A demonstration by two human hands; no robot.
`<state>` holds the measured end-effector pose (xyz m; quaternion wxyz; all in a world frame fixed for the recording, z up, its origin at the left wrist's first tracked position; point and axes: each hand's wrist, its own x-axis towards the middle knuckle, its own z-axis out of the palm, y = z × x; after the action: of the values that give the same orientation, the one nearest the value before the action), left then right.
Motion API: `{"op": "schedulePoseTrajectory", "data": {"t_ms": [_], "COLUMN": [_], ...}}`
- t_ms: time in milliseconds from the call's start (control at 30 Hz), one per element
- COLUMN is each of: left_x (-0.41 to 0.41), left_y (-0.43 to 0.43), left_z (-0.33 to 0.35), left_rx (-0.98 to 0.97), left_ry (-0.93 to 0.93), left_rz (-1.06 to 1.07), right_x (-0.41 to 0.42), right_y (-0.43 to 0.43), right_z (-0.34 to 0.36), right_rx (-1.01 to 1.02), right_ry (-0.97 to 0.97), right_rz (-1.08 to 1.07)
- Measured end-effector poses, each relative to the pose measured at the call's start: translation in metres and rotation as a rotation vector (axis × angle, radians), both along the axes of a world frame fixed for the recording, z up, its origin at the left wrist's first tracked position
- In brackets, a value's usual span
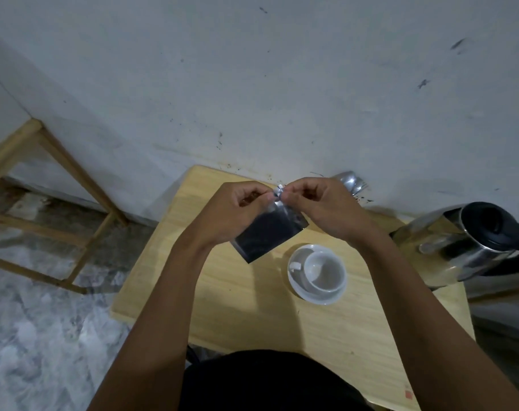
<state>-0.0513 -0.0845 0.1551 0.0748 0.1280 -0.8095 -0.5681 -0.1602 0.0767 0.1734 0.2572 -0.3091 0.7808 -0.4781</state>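
Centrally, both my forearms rise from the lower edge and converge above the table. My left hand point(237, 207) and my right hand point(323, 207) meet almost knuckle to knuckle, fingers curled. Each pinches the top edge of a small dark, glossy, rectangular foil sachet point(267, 237) between thumb and forefinger. The crimped silver strip at the sachet's top shows between the two sets of fingertips. The sachet hangs tilted from this grip, clear of the tabletop, its lower corner pointing toward me and to the left.

Just right of the sachet's lower end, a white glazed ceramic cup point(326, 271) stands upright on a round white saucer point(313, 295), its handle turned left. I cannot tell whether anything is in the cup. Behind my right hand, a crumpled silver foil pouch point(351, 183) stands against the wall. At the right edge, a polished stainless-steel kettle with a black lid point(466, 241) stands beside the table's corner.

The small table point(246, 307) has a pale, matt, wood-grain top with rounded corners and is pushed against a grey-white plastered wall point(252, 84) flecked with dark marks. To the left, an open light wooden frame point(44, 161) stands on a grey-veined marble floor point(30, 321). My black garment point(267, 381) fills the bottom centre.
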Motion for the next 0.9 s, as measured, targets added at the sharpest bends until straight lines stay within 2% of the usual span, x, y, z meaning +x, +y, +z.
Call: {"op": "schedulePoseTrajectory", "data": {"t_ms": [233,567,900], "left_x": [-0.004,-0.005,-0.006], "left_y": [0.003,0.007,0.011], "left_z": [0.012,0.023,0.025], "left_rx": [-0.132,-0.196,-0.188], "left_ry": [-0.011,-0.022,0.017], "left_rz": [-0.066,-0.091,-0.061], "right_x": [-0.01,-0.015,-0.013], "right_y": [0.006,0.007,0.004], "right_z": [0.016,0.027,0.041], "right_rx": [0.106,0.138,0.158], "right_ry": [0.302,0.319,0.382], "right_rz": [0.1,0.107,0.217]}}
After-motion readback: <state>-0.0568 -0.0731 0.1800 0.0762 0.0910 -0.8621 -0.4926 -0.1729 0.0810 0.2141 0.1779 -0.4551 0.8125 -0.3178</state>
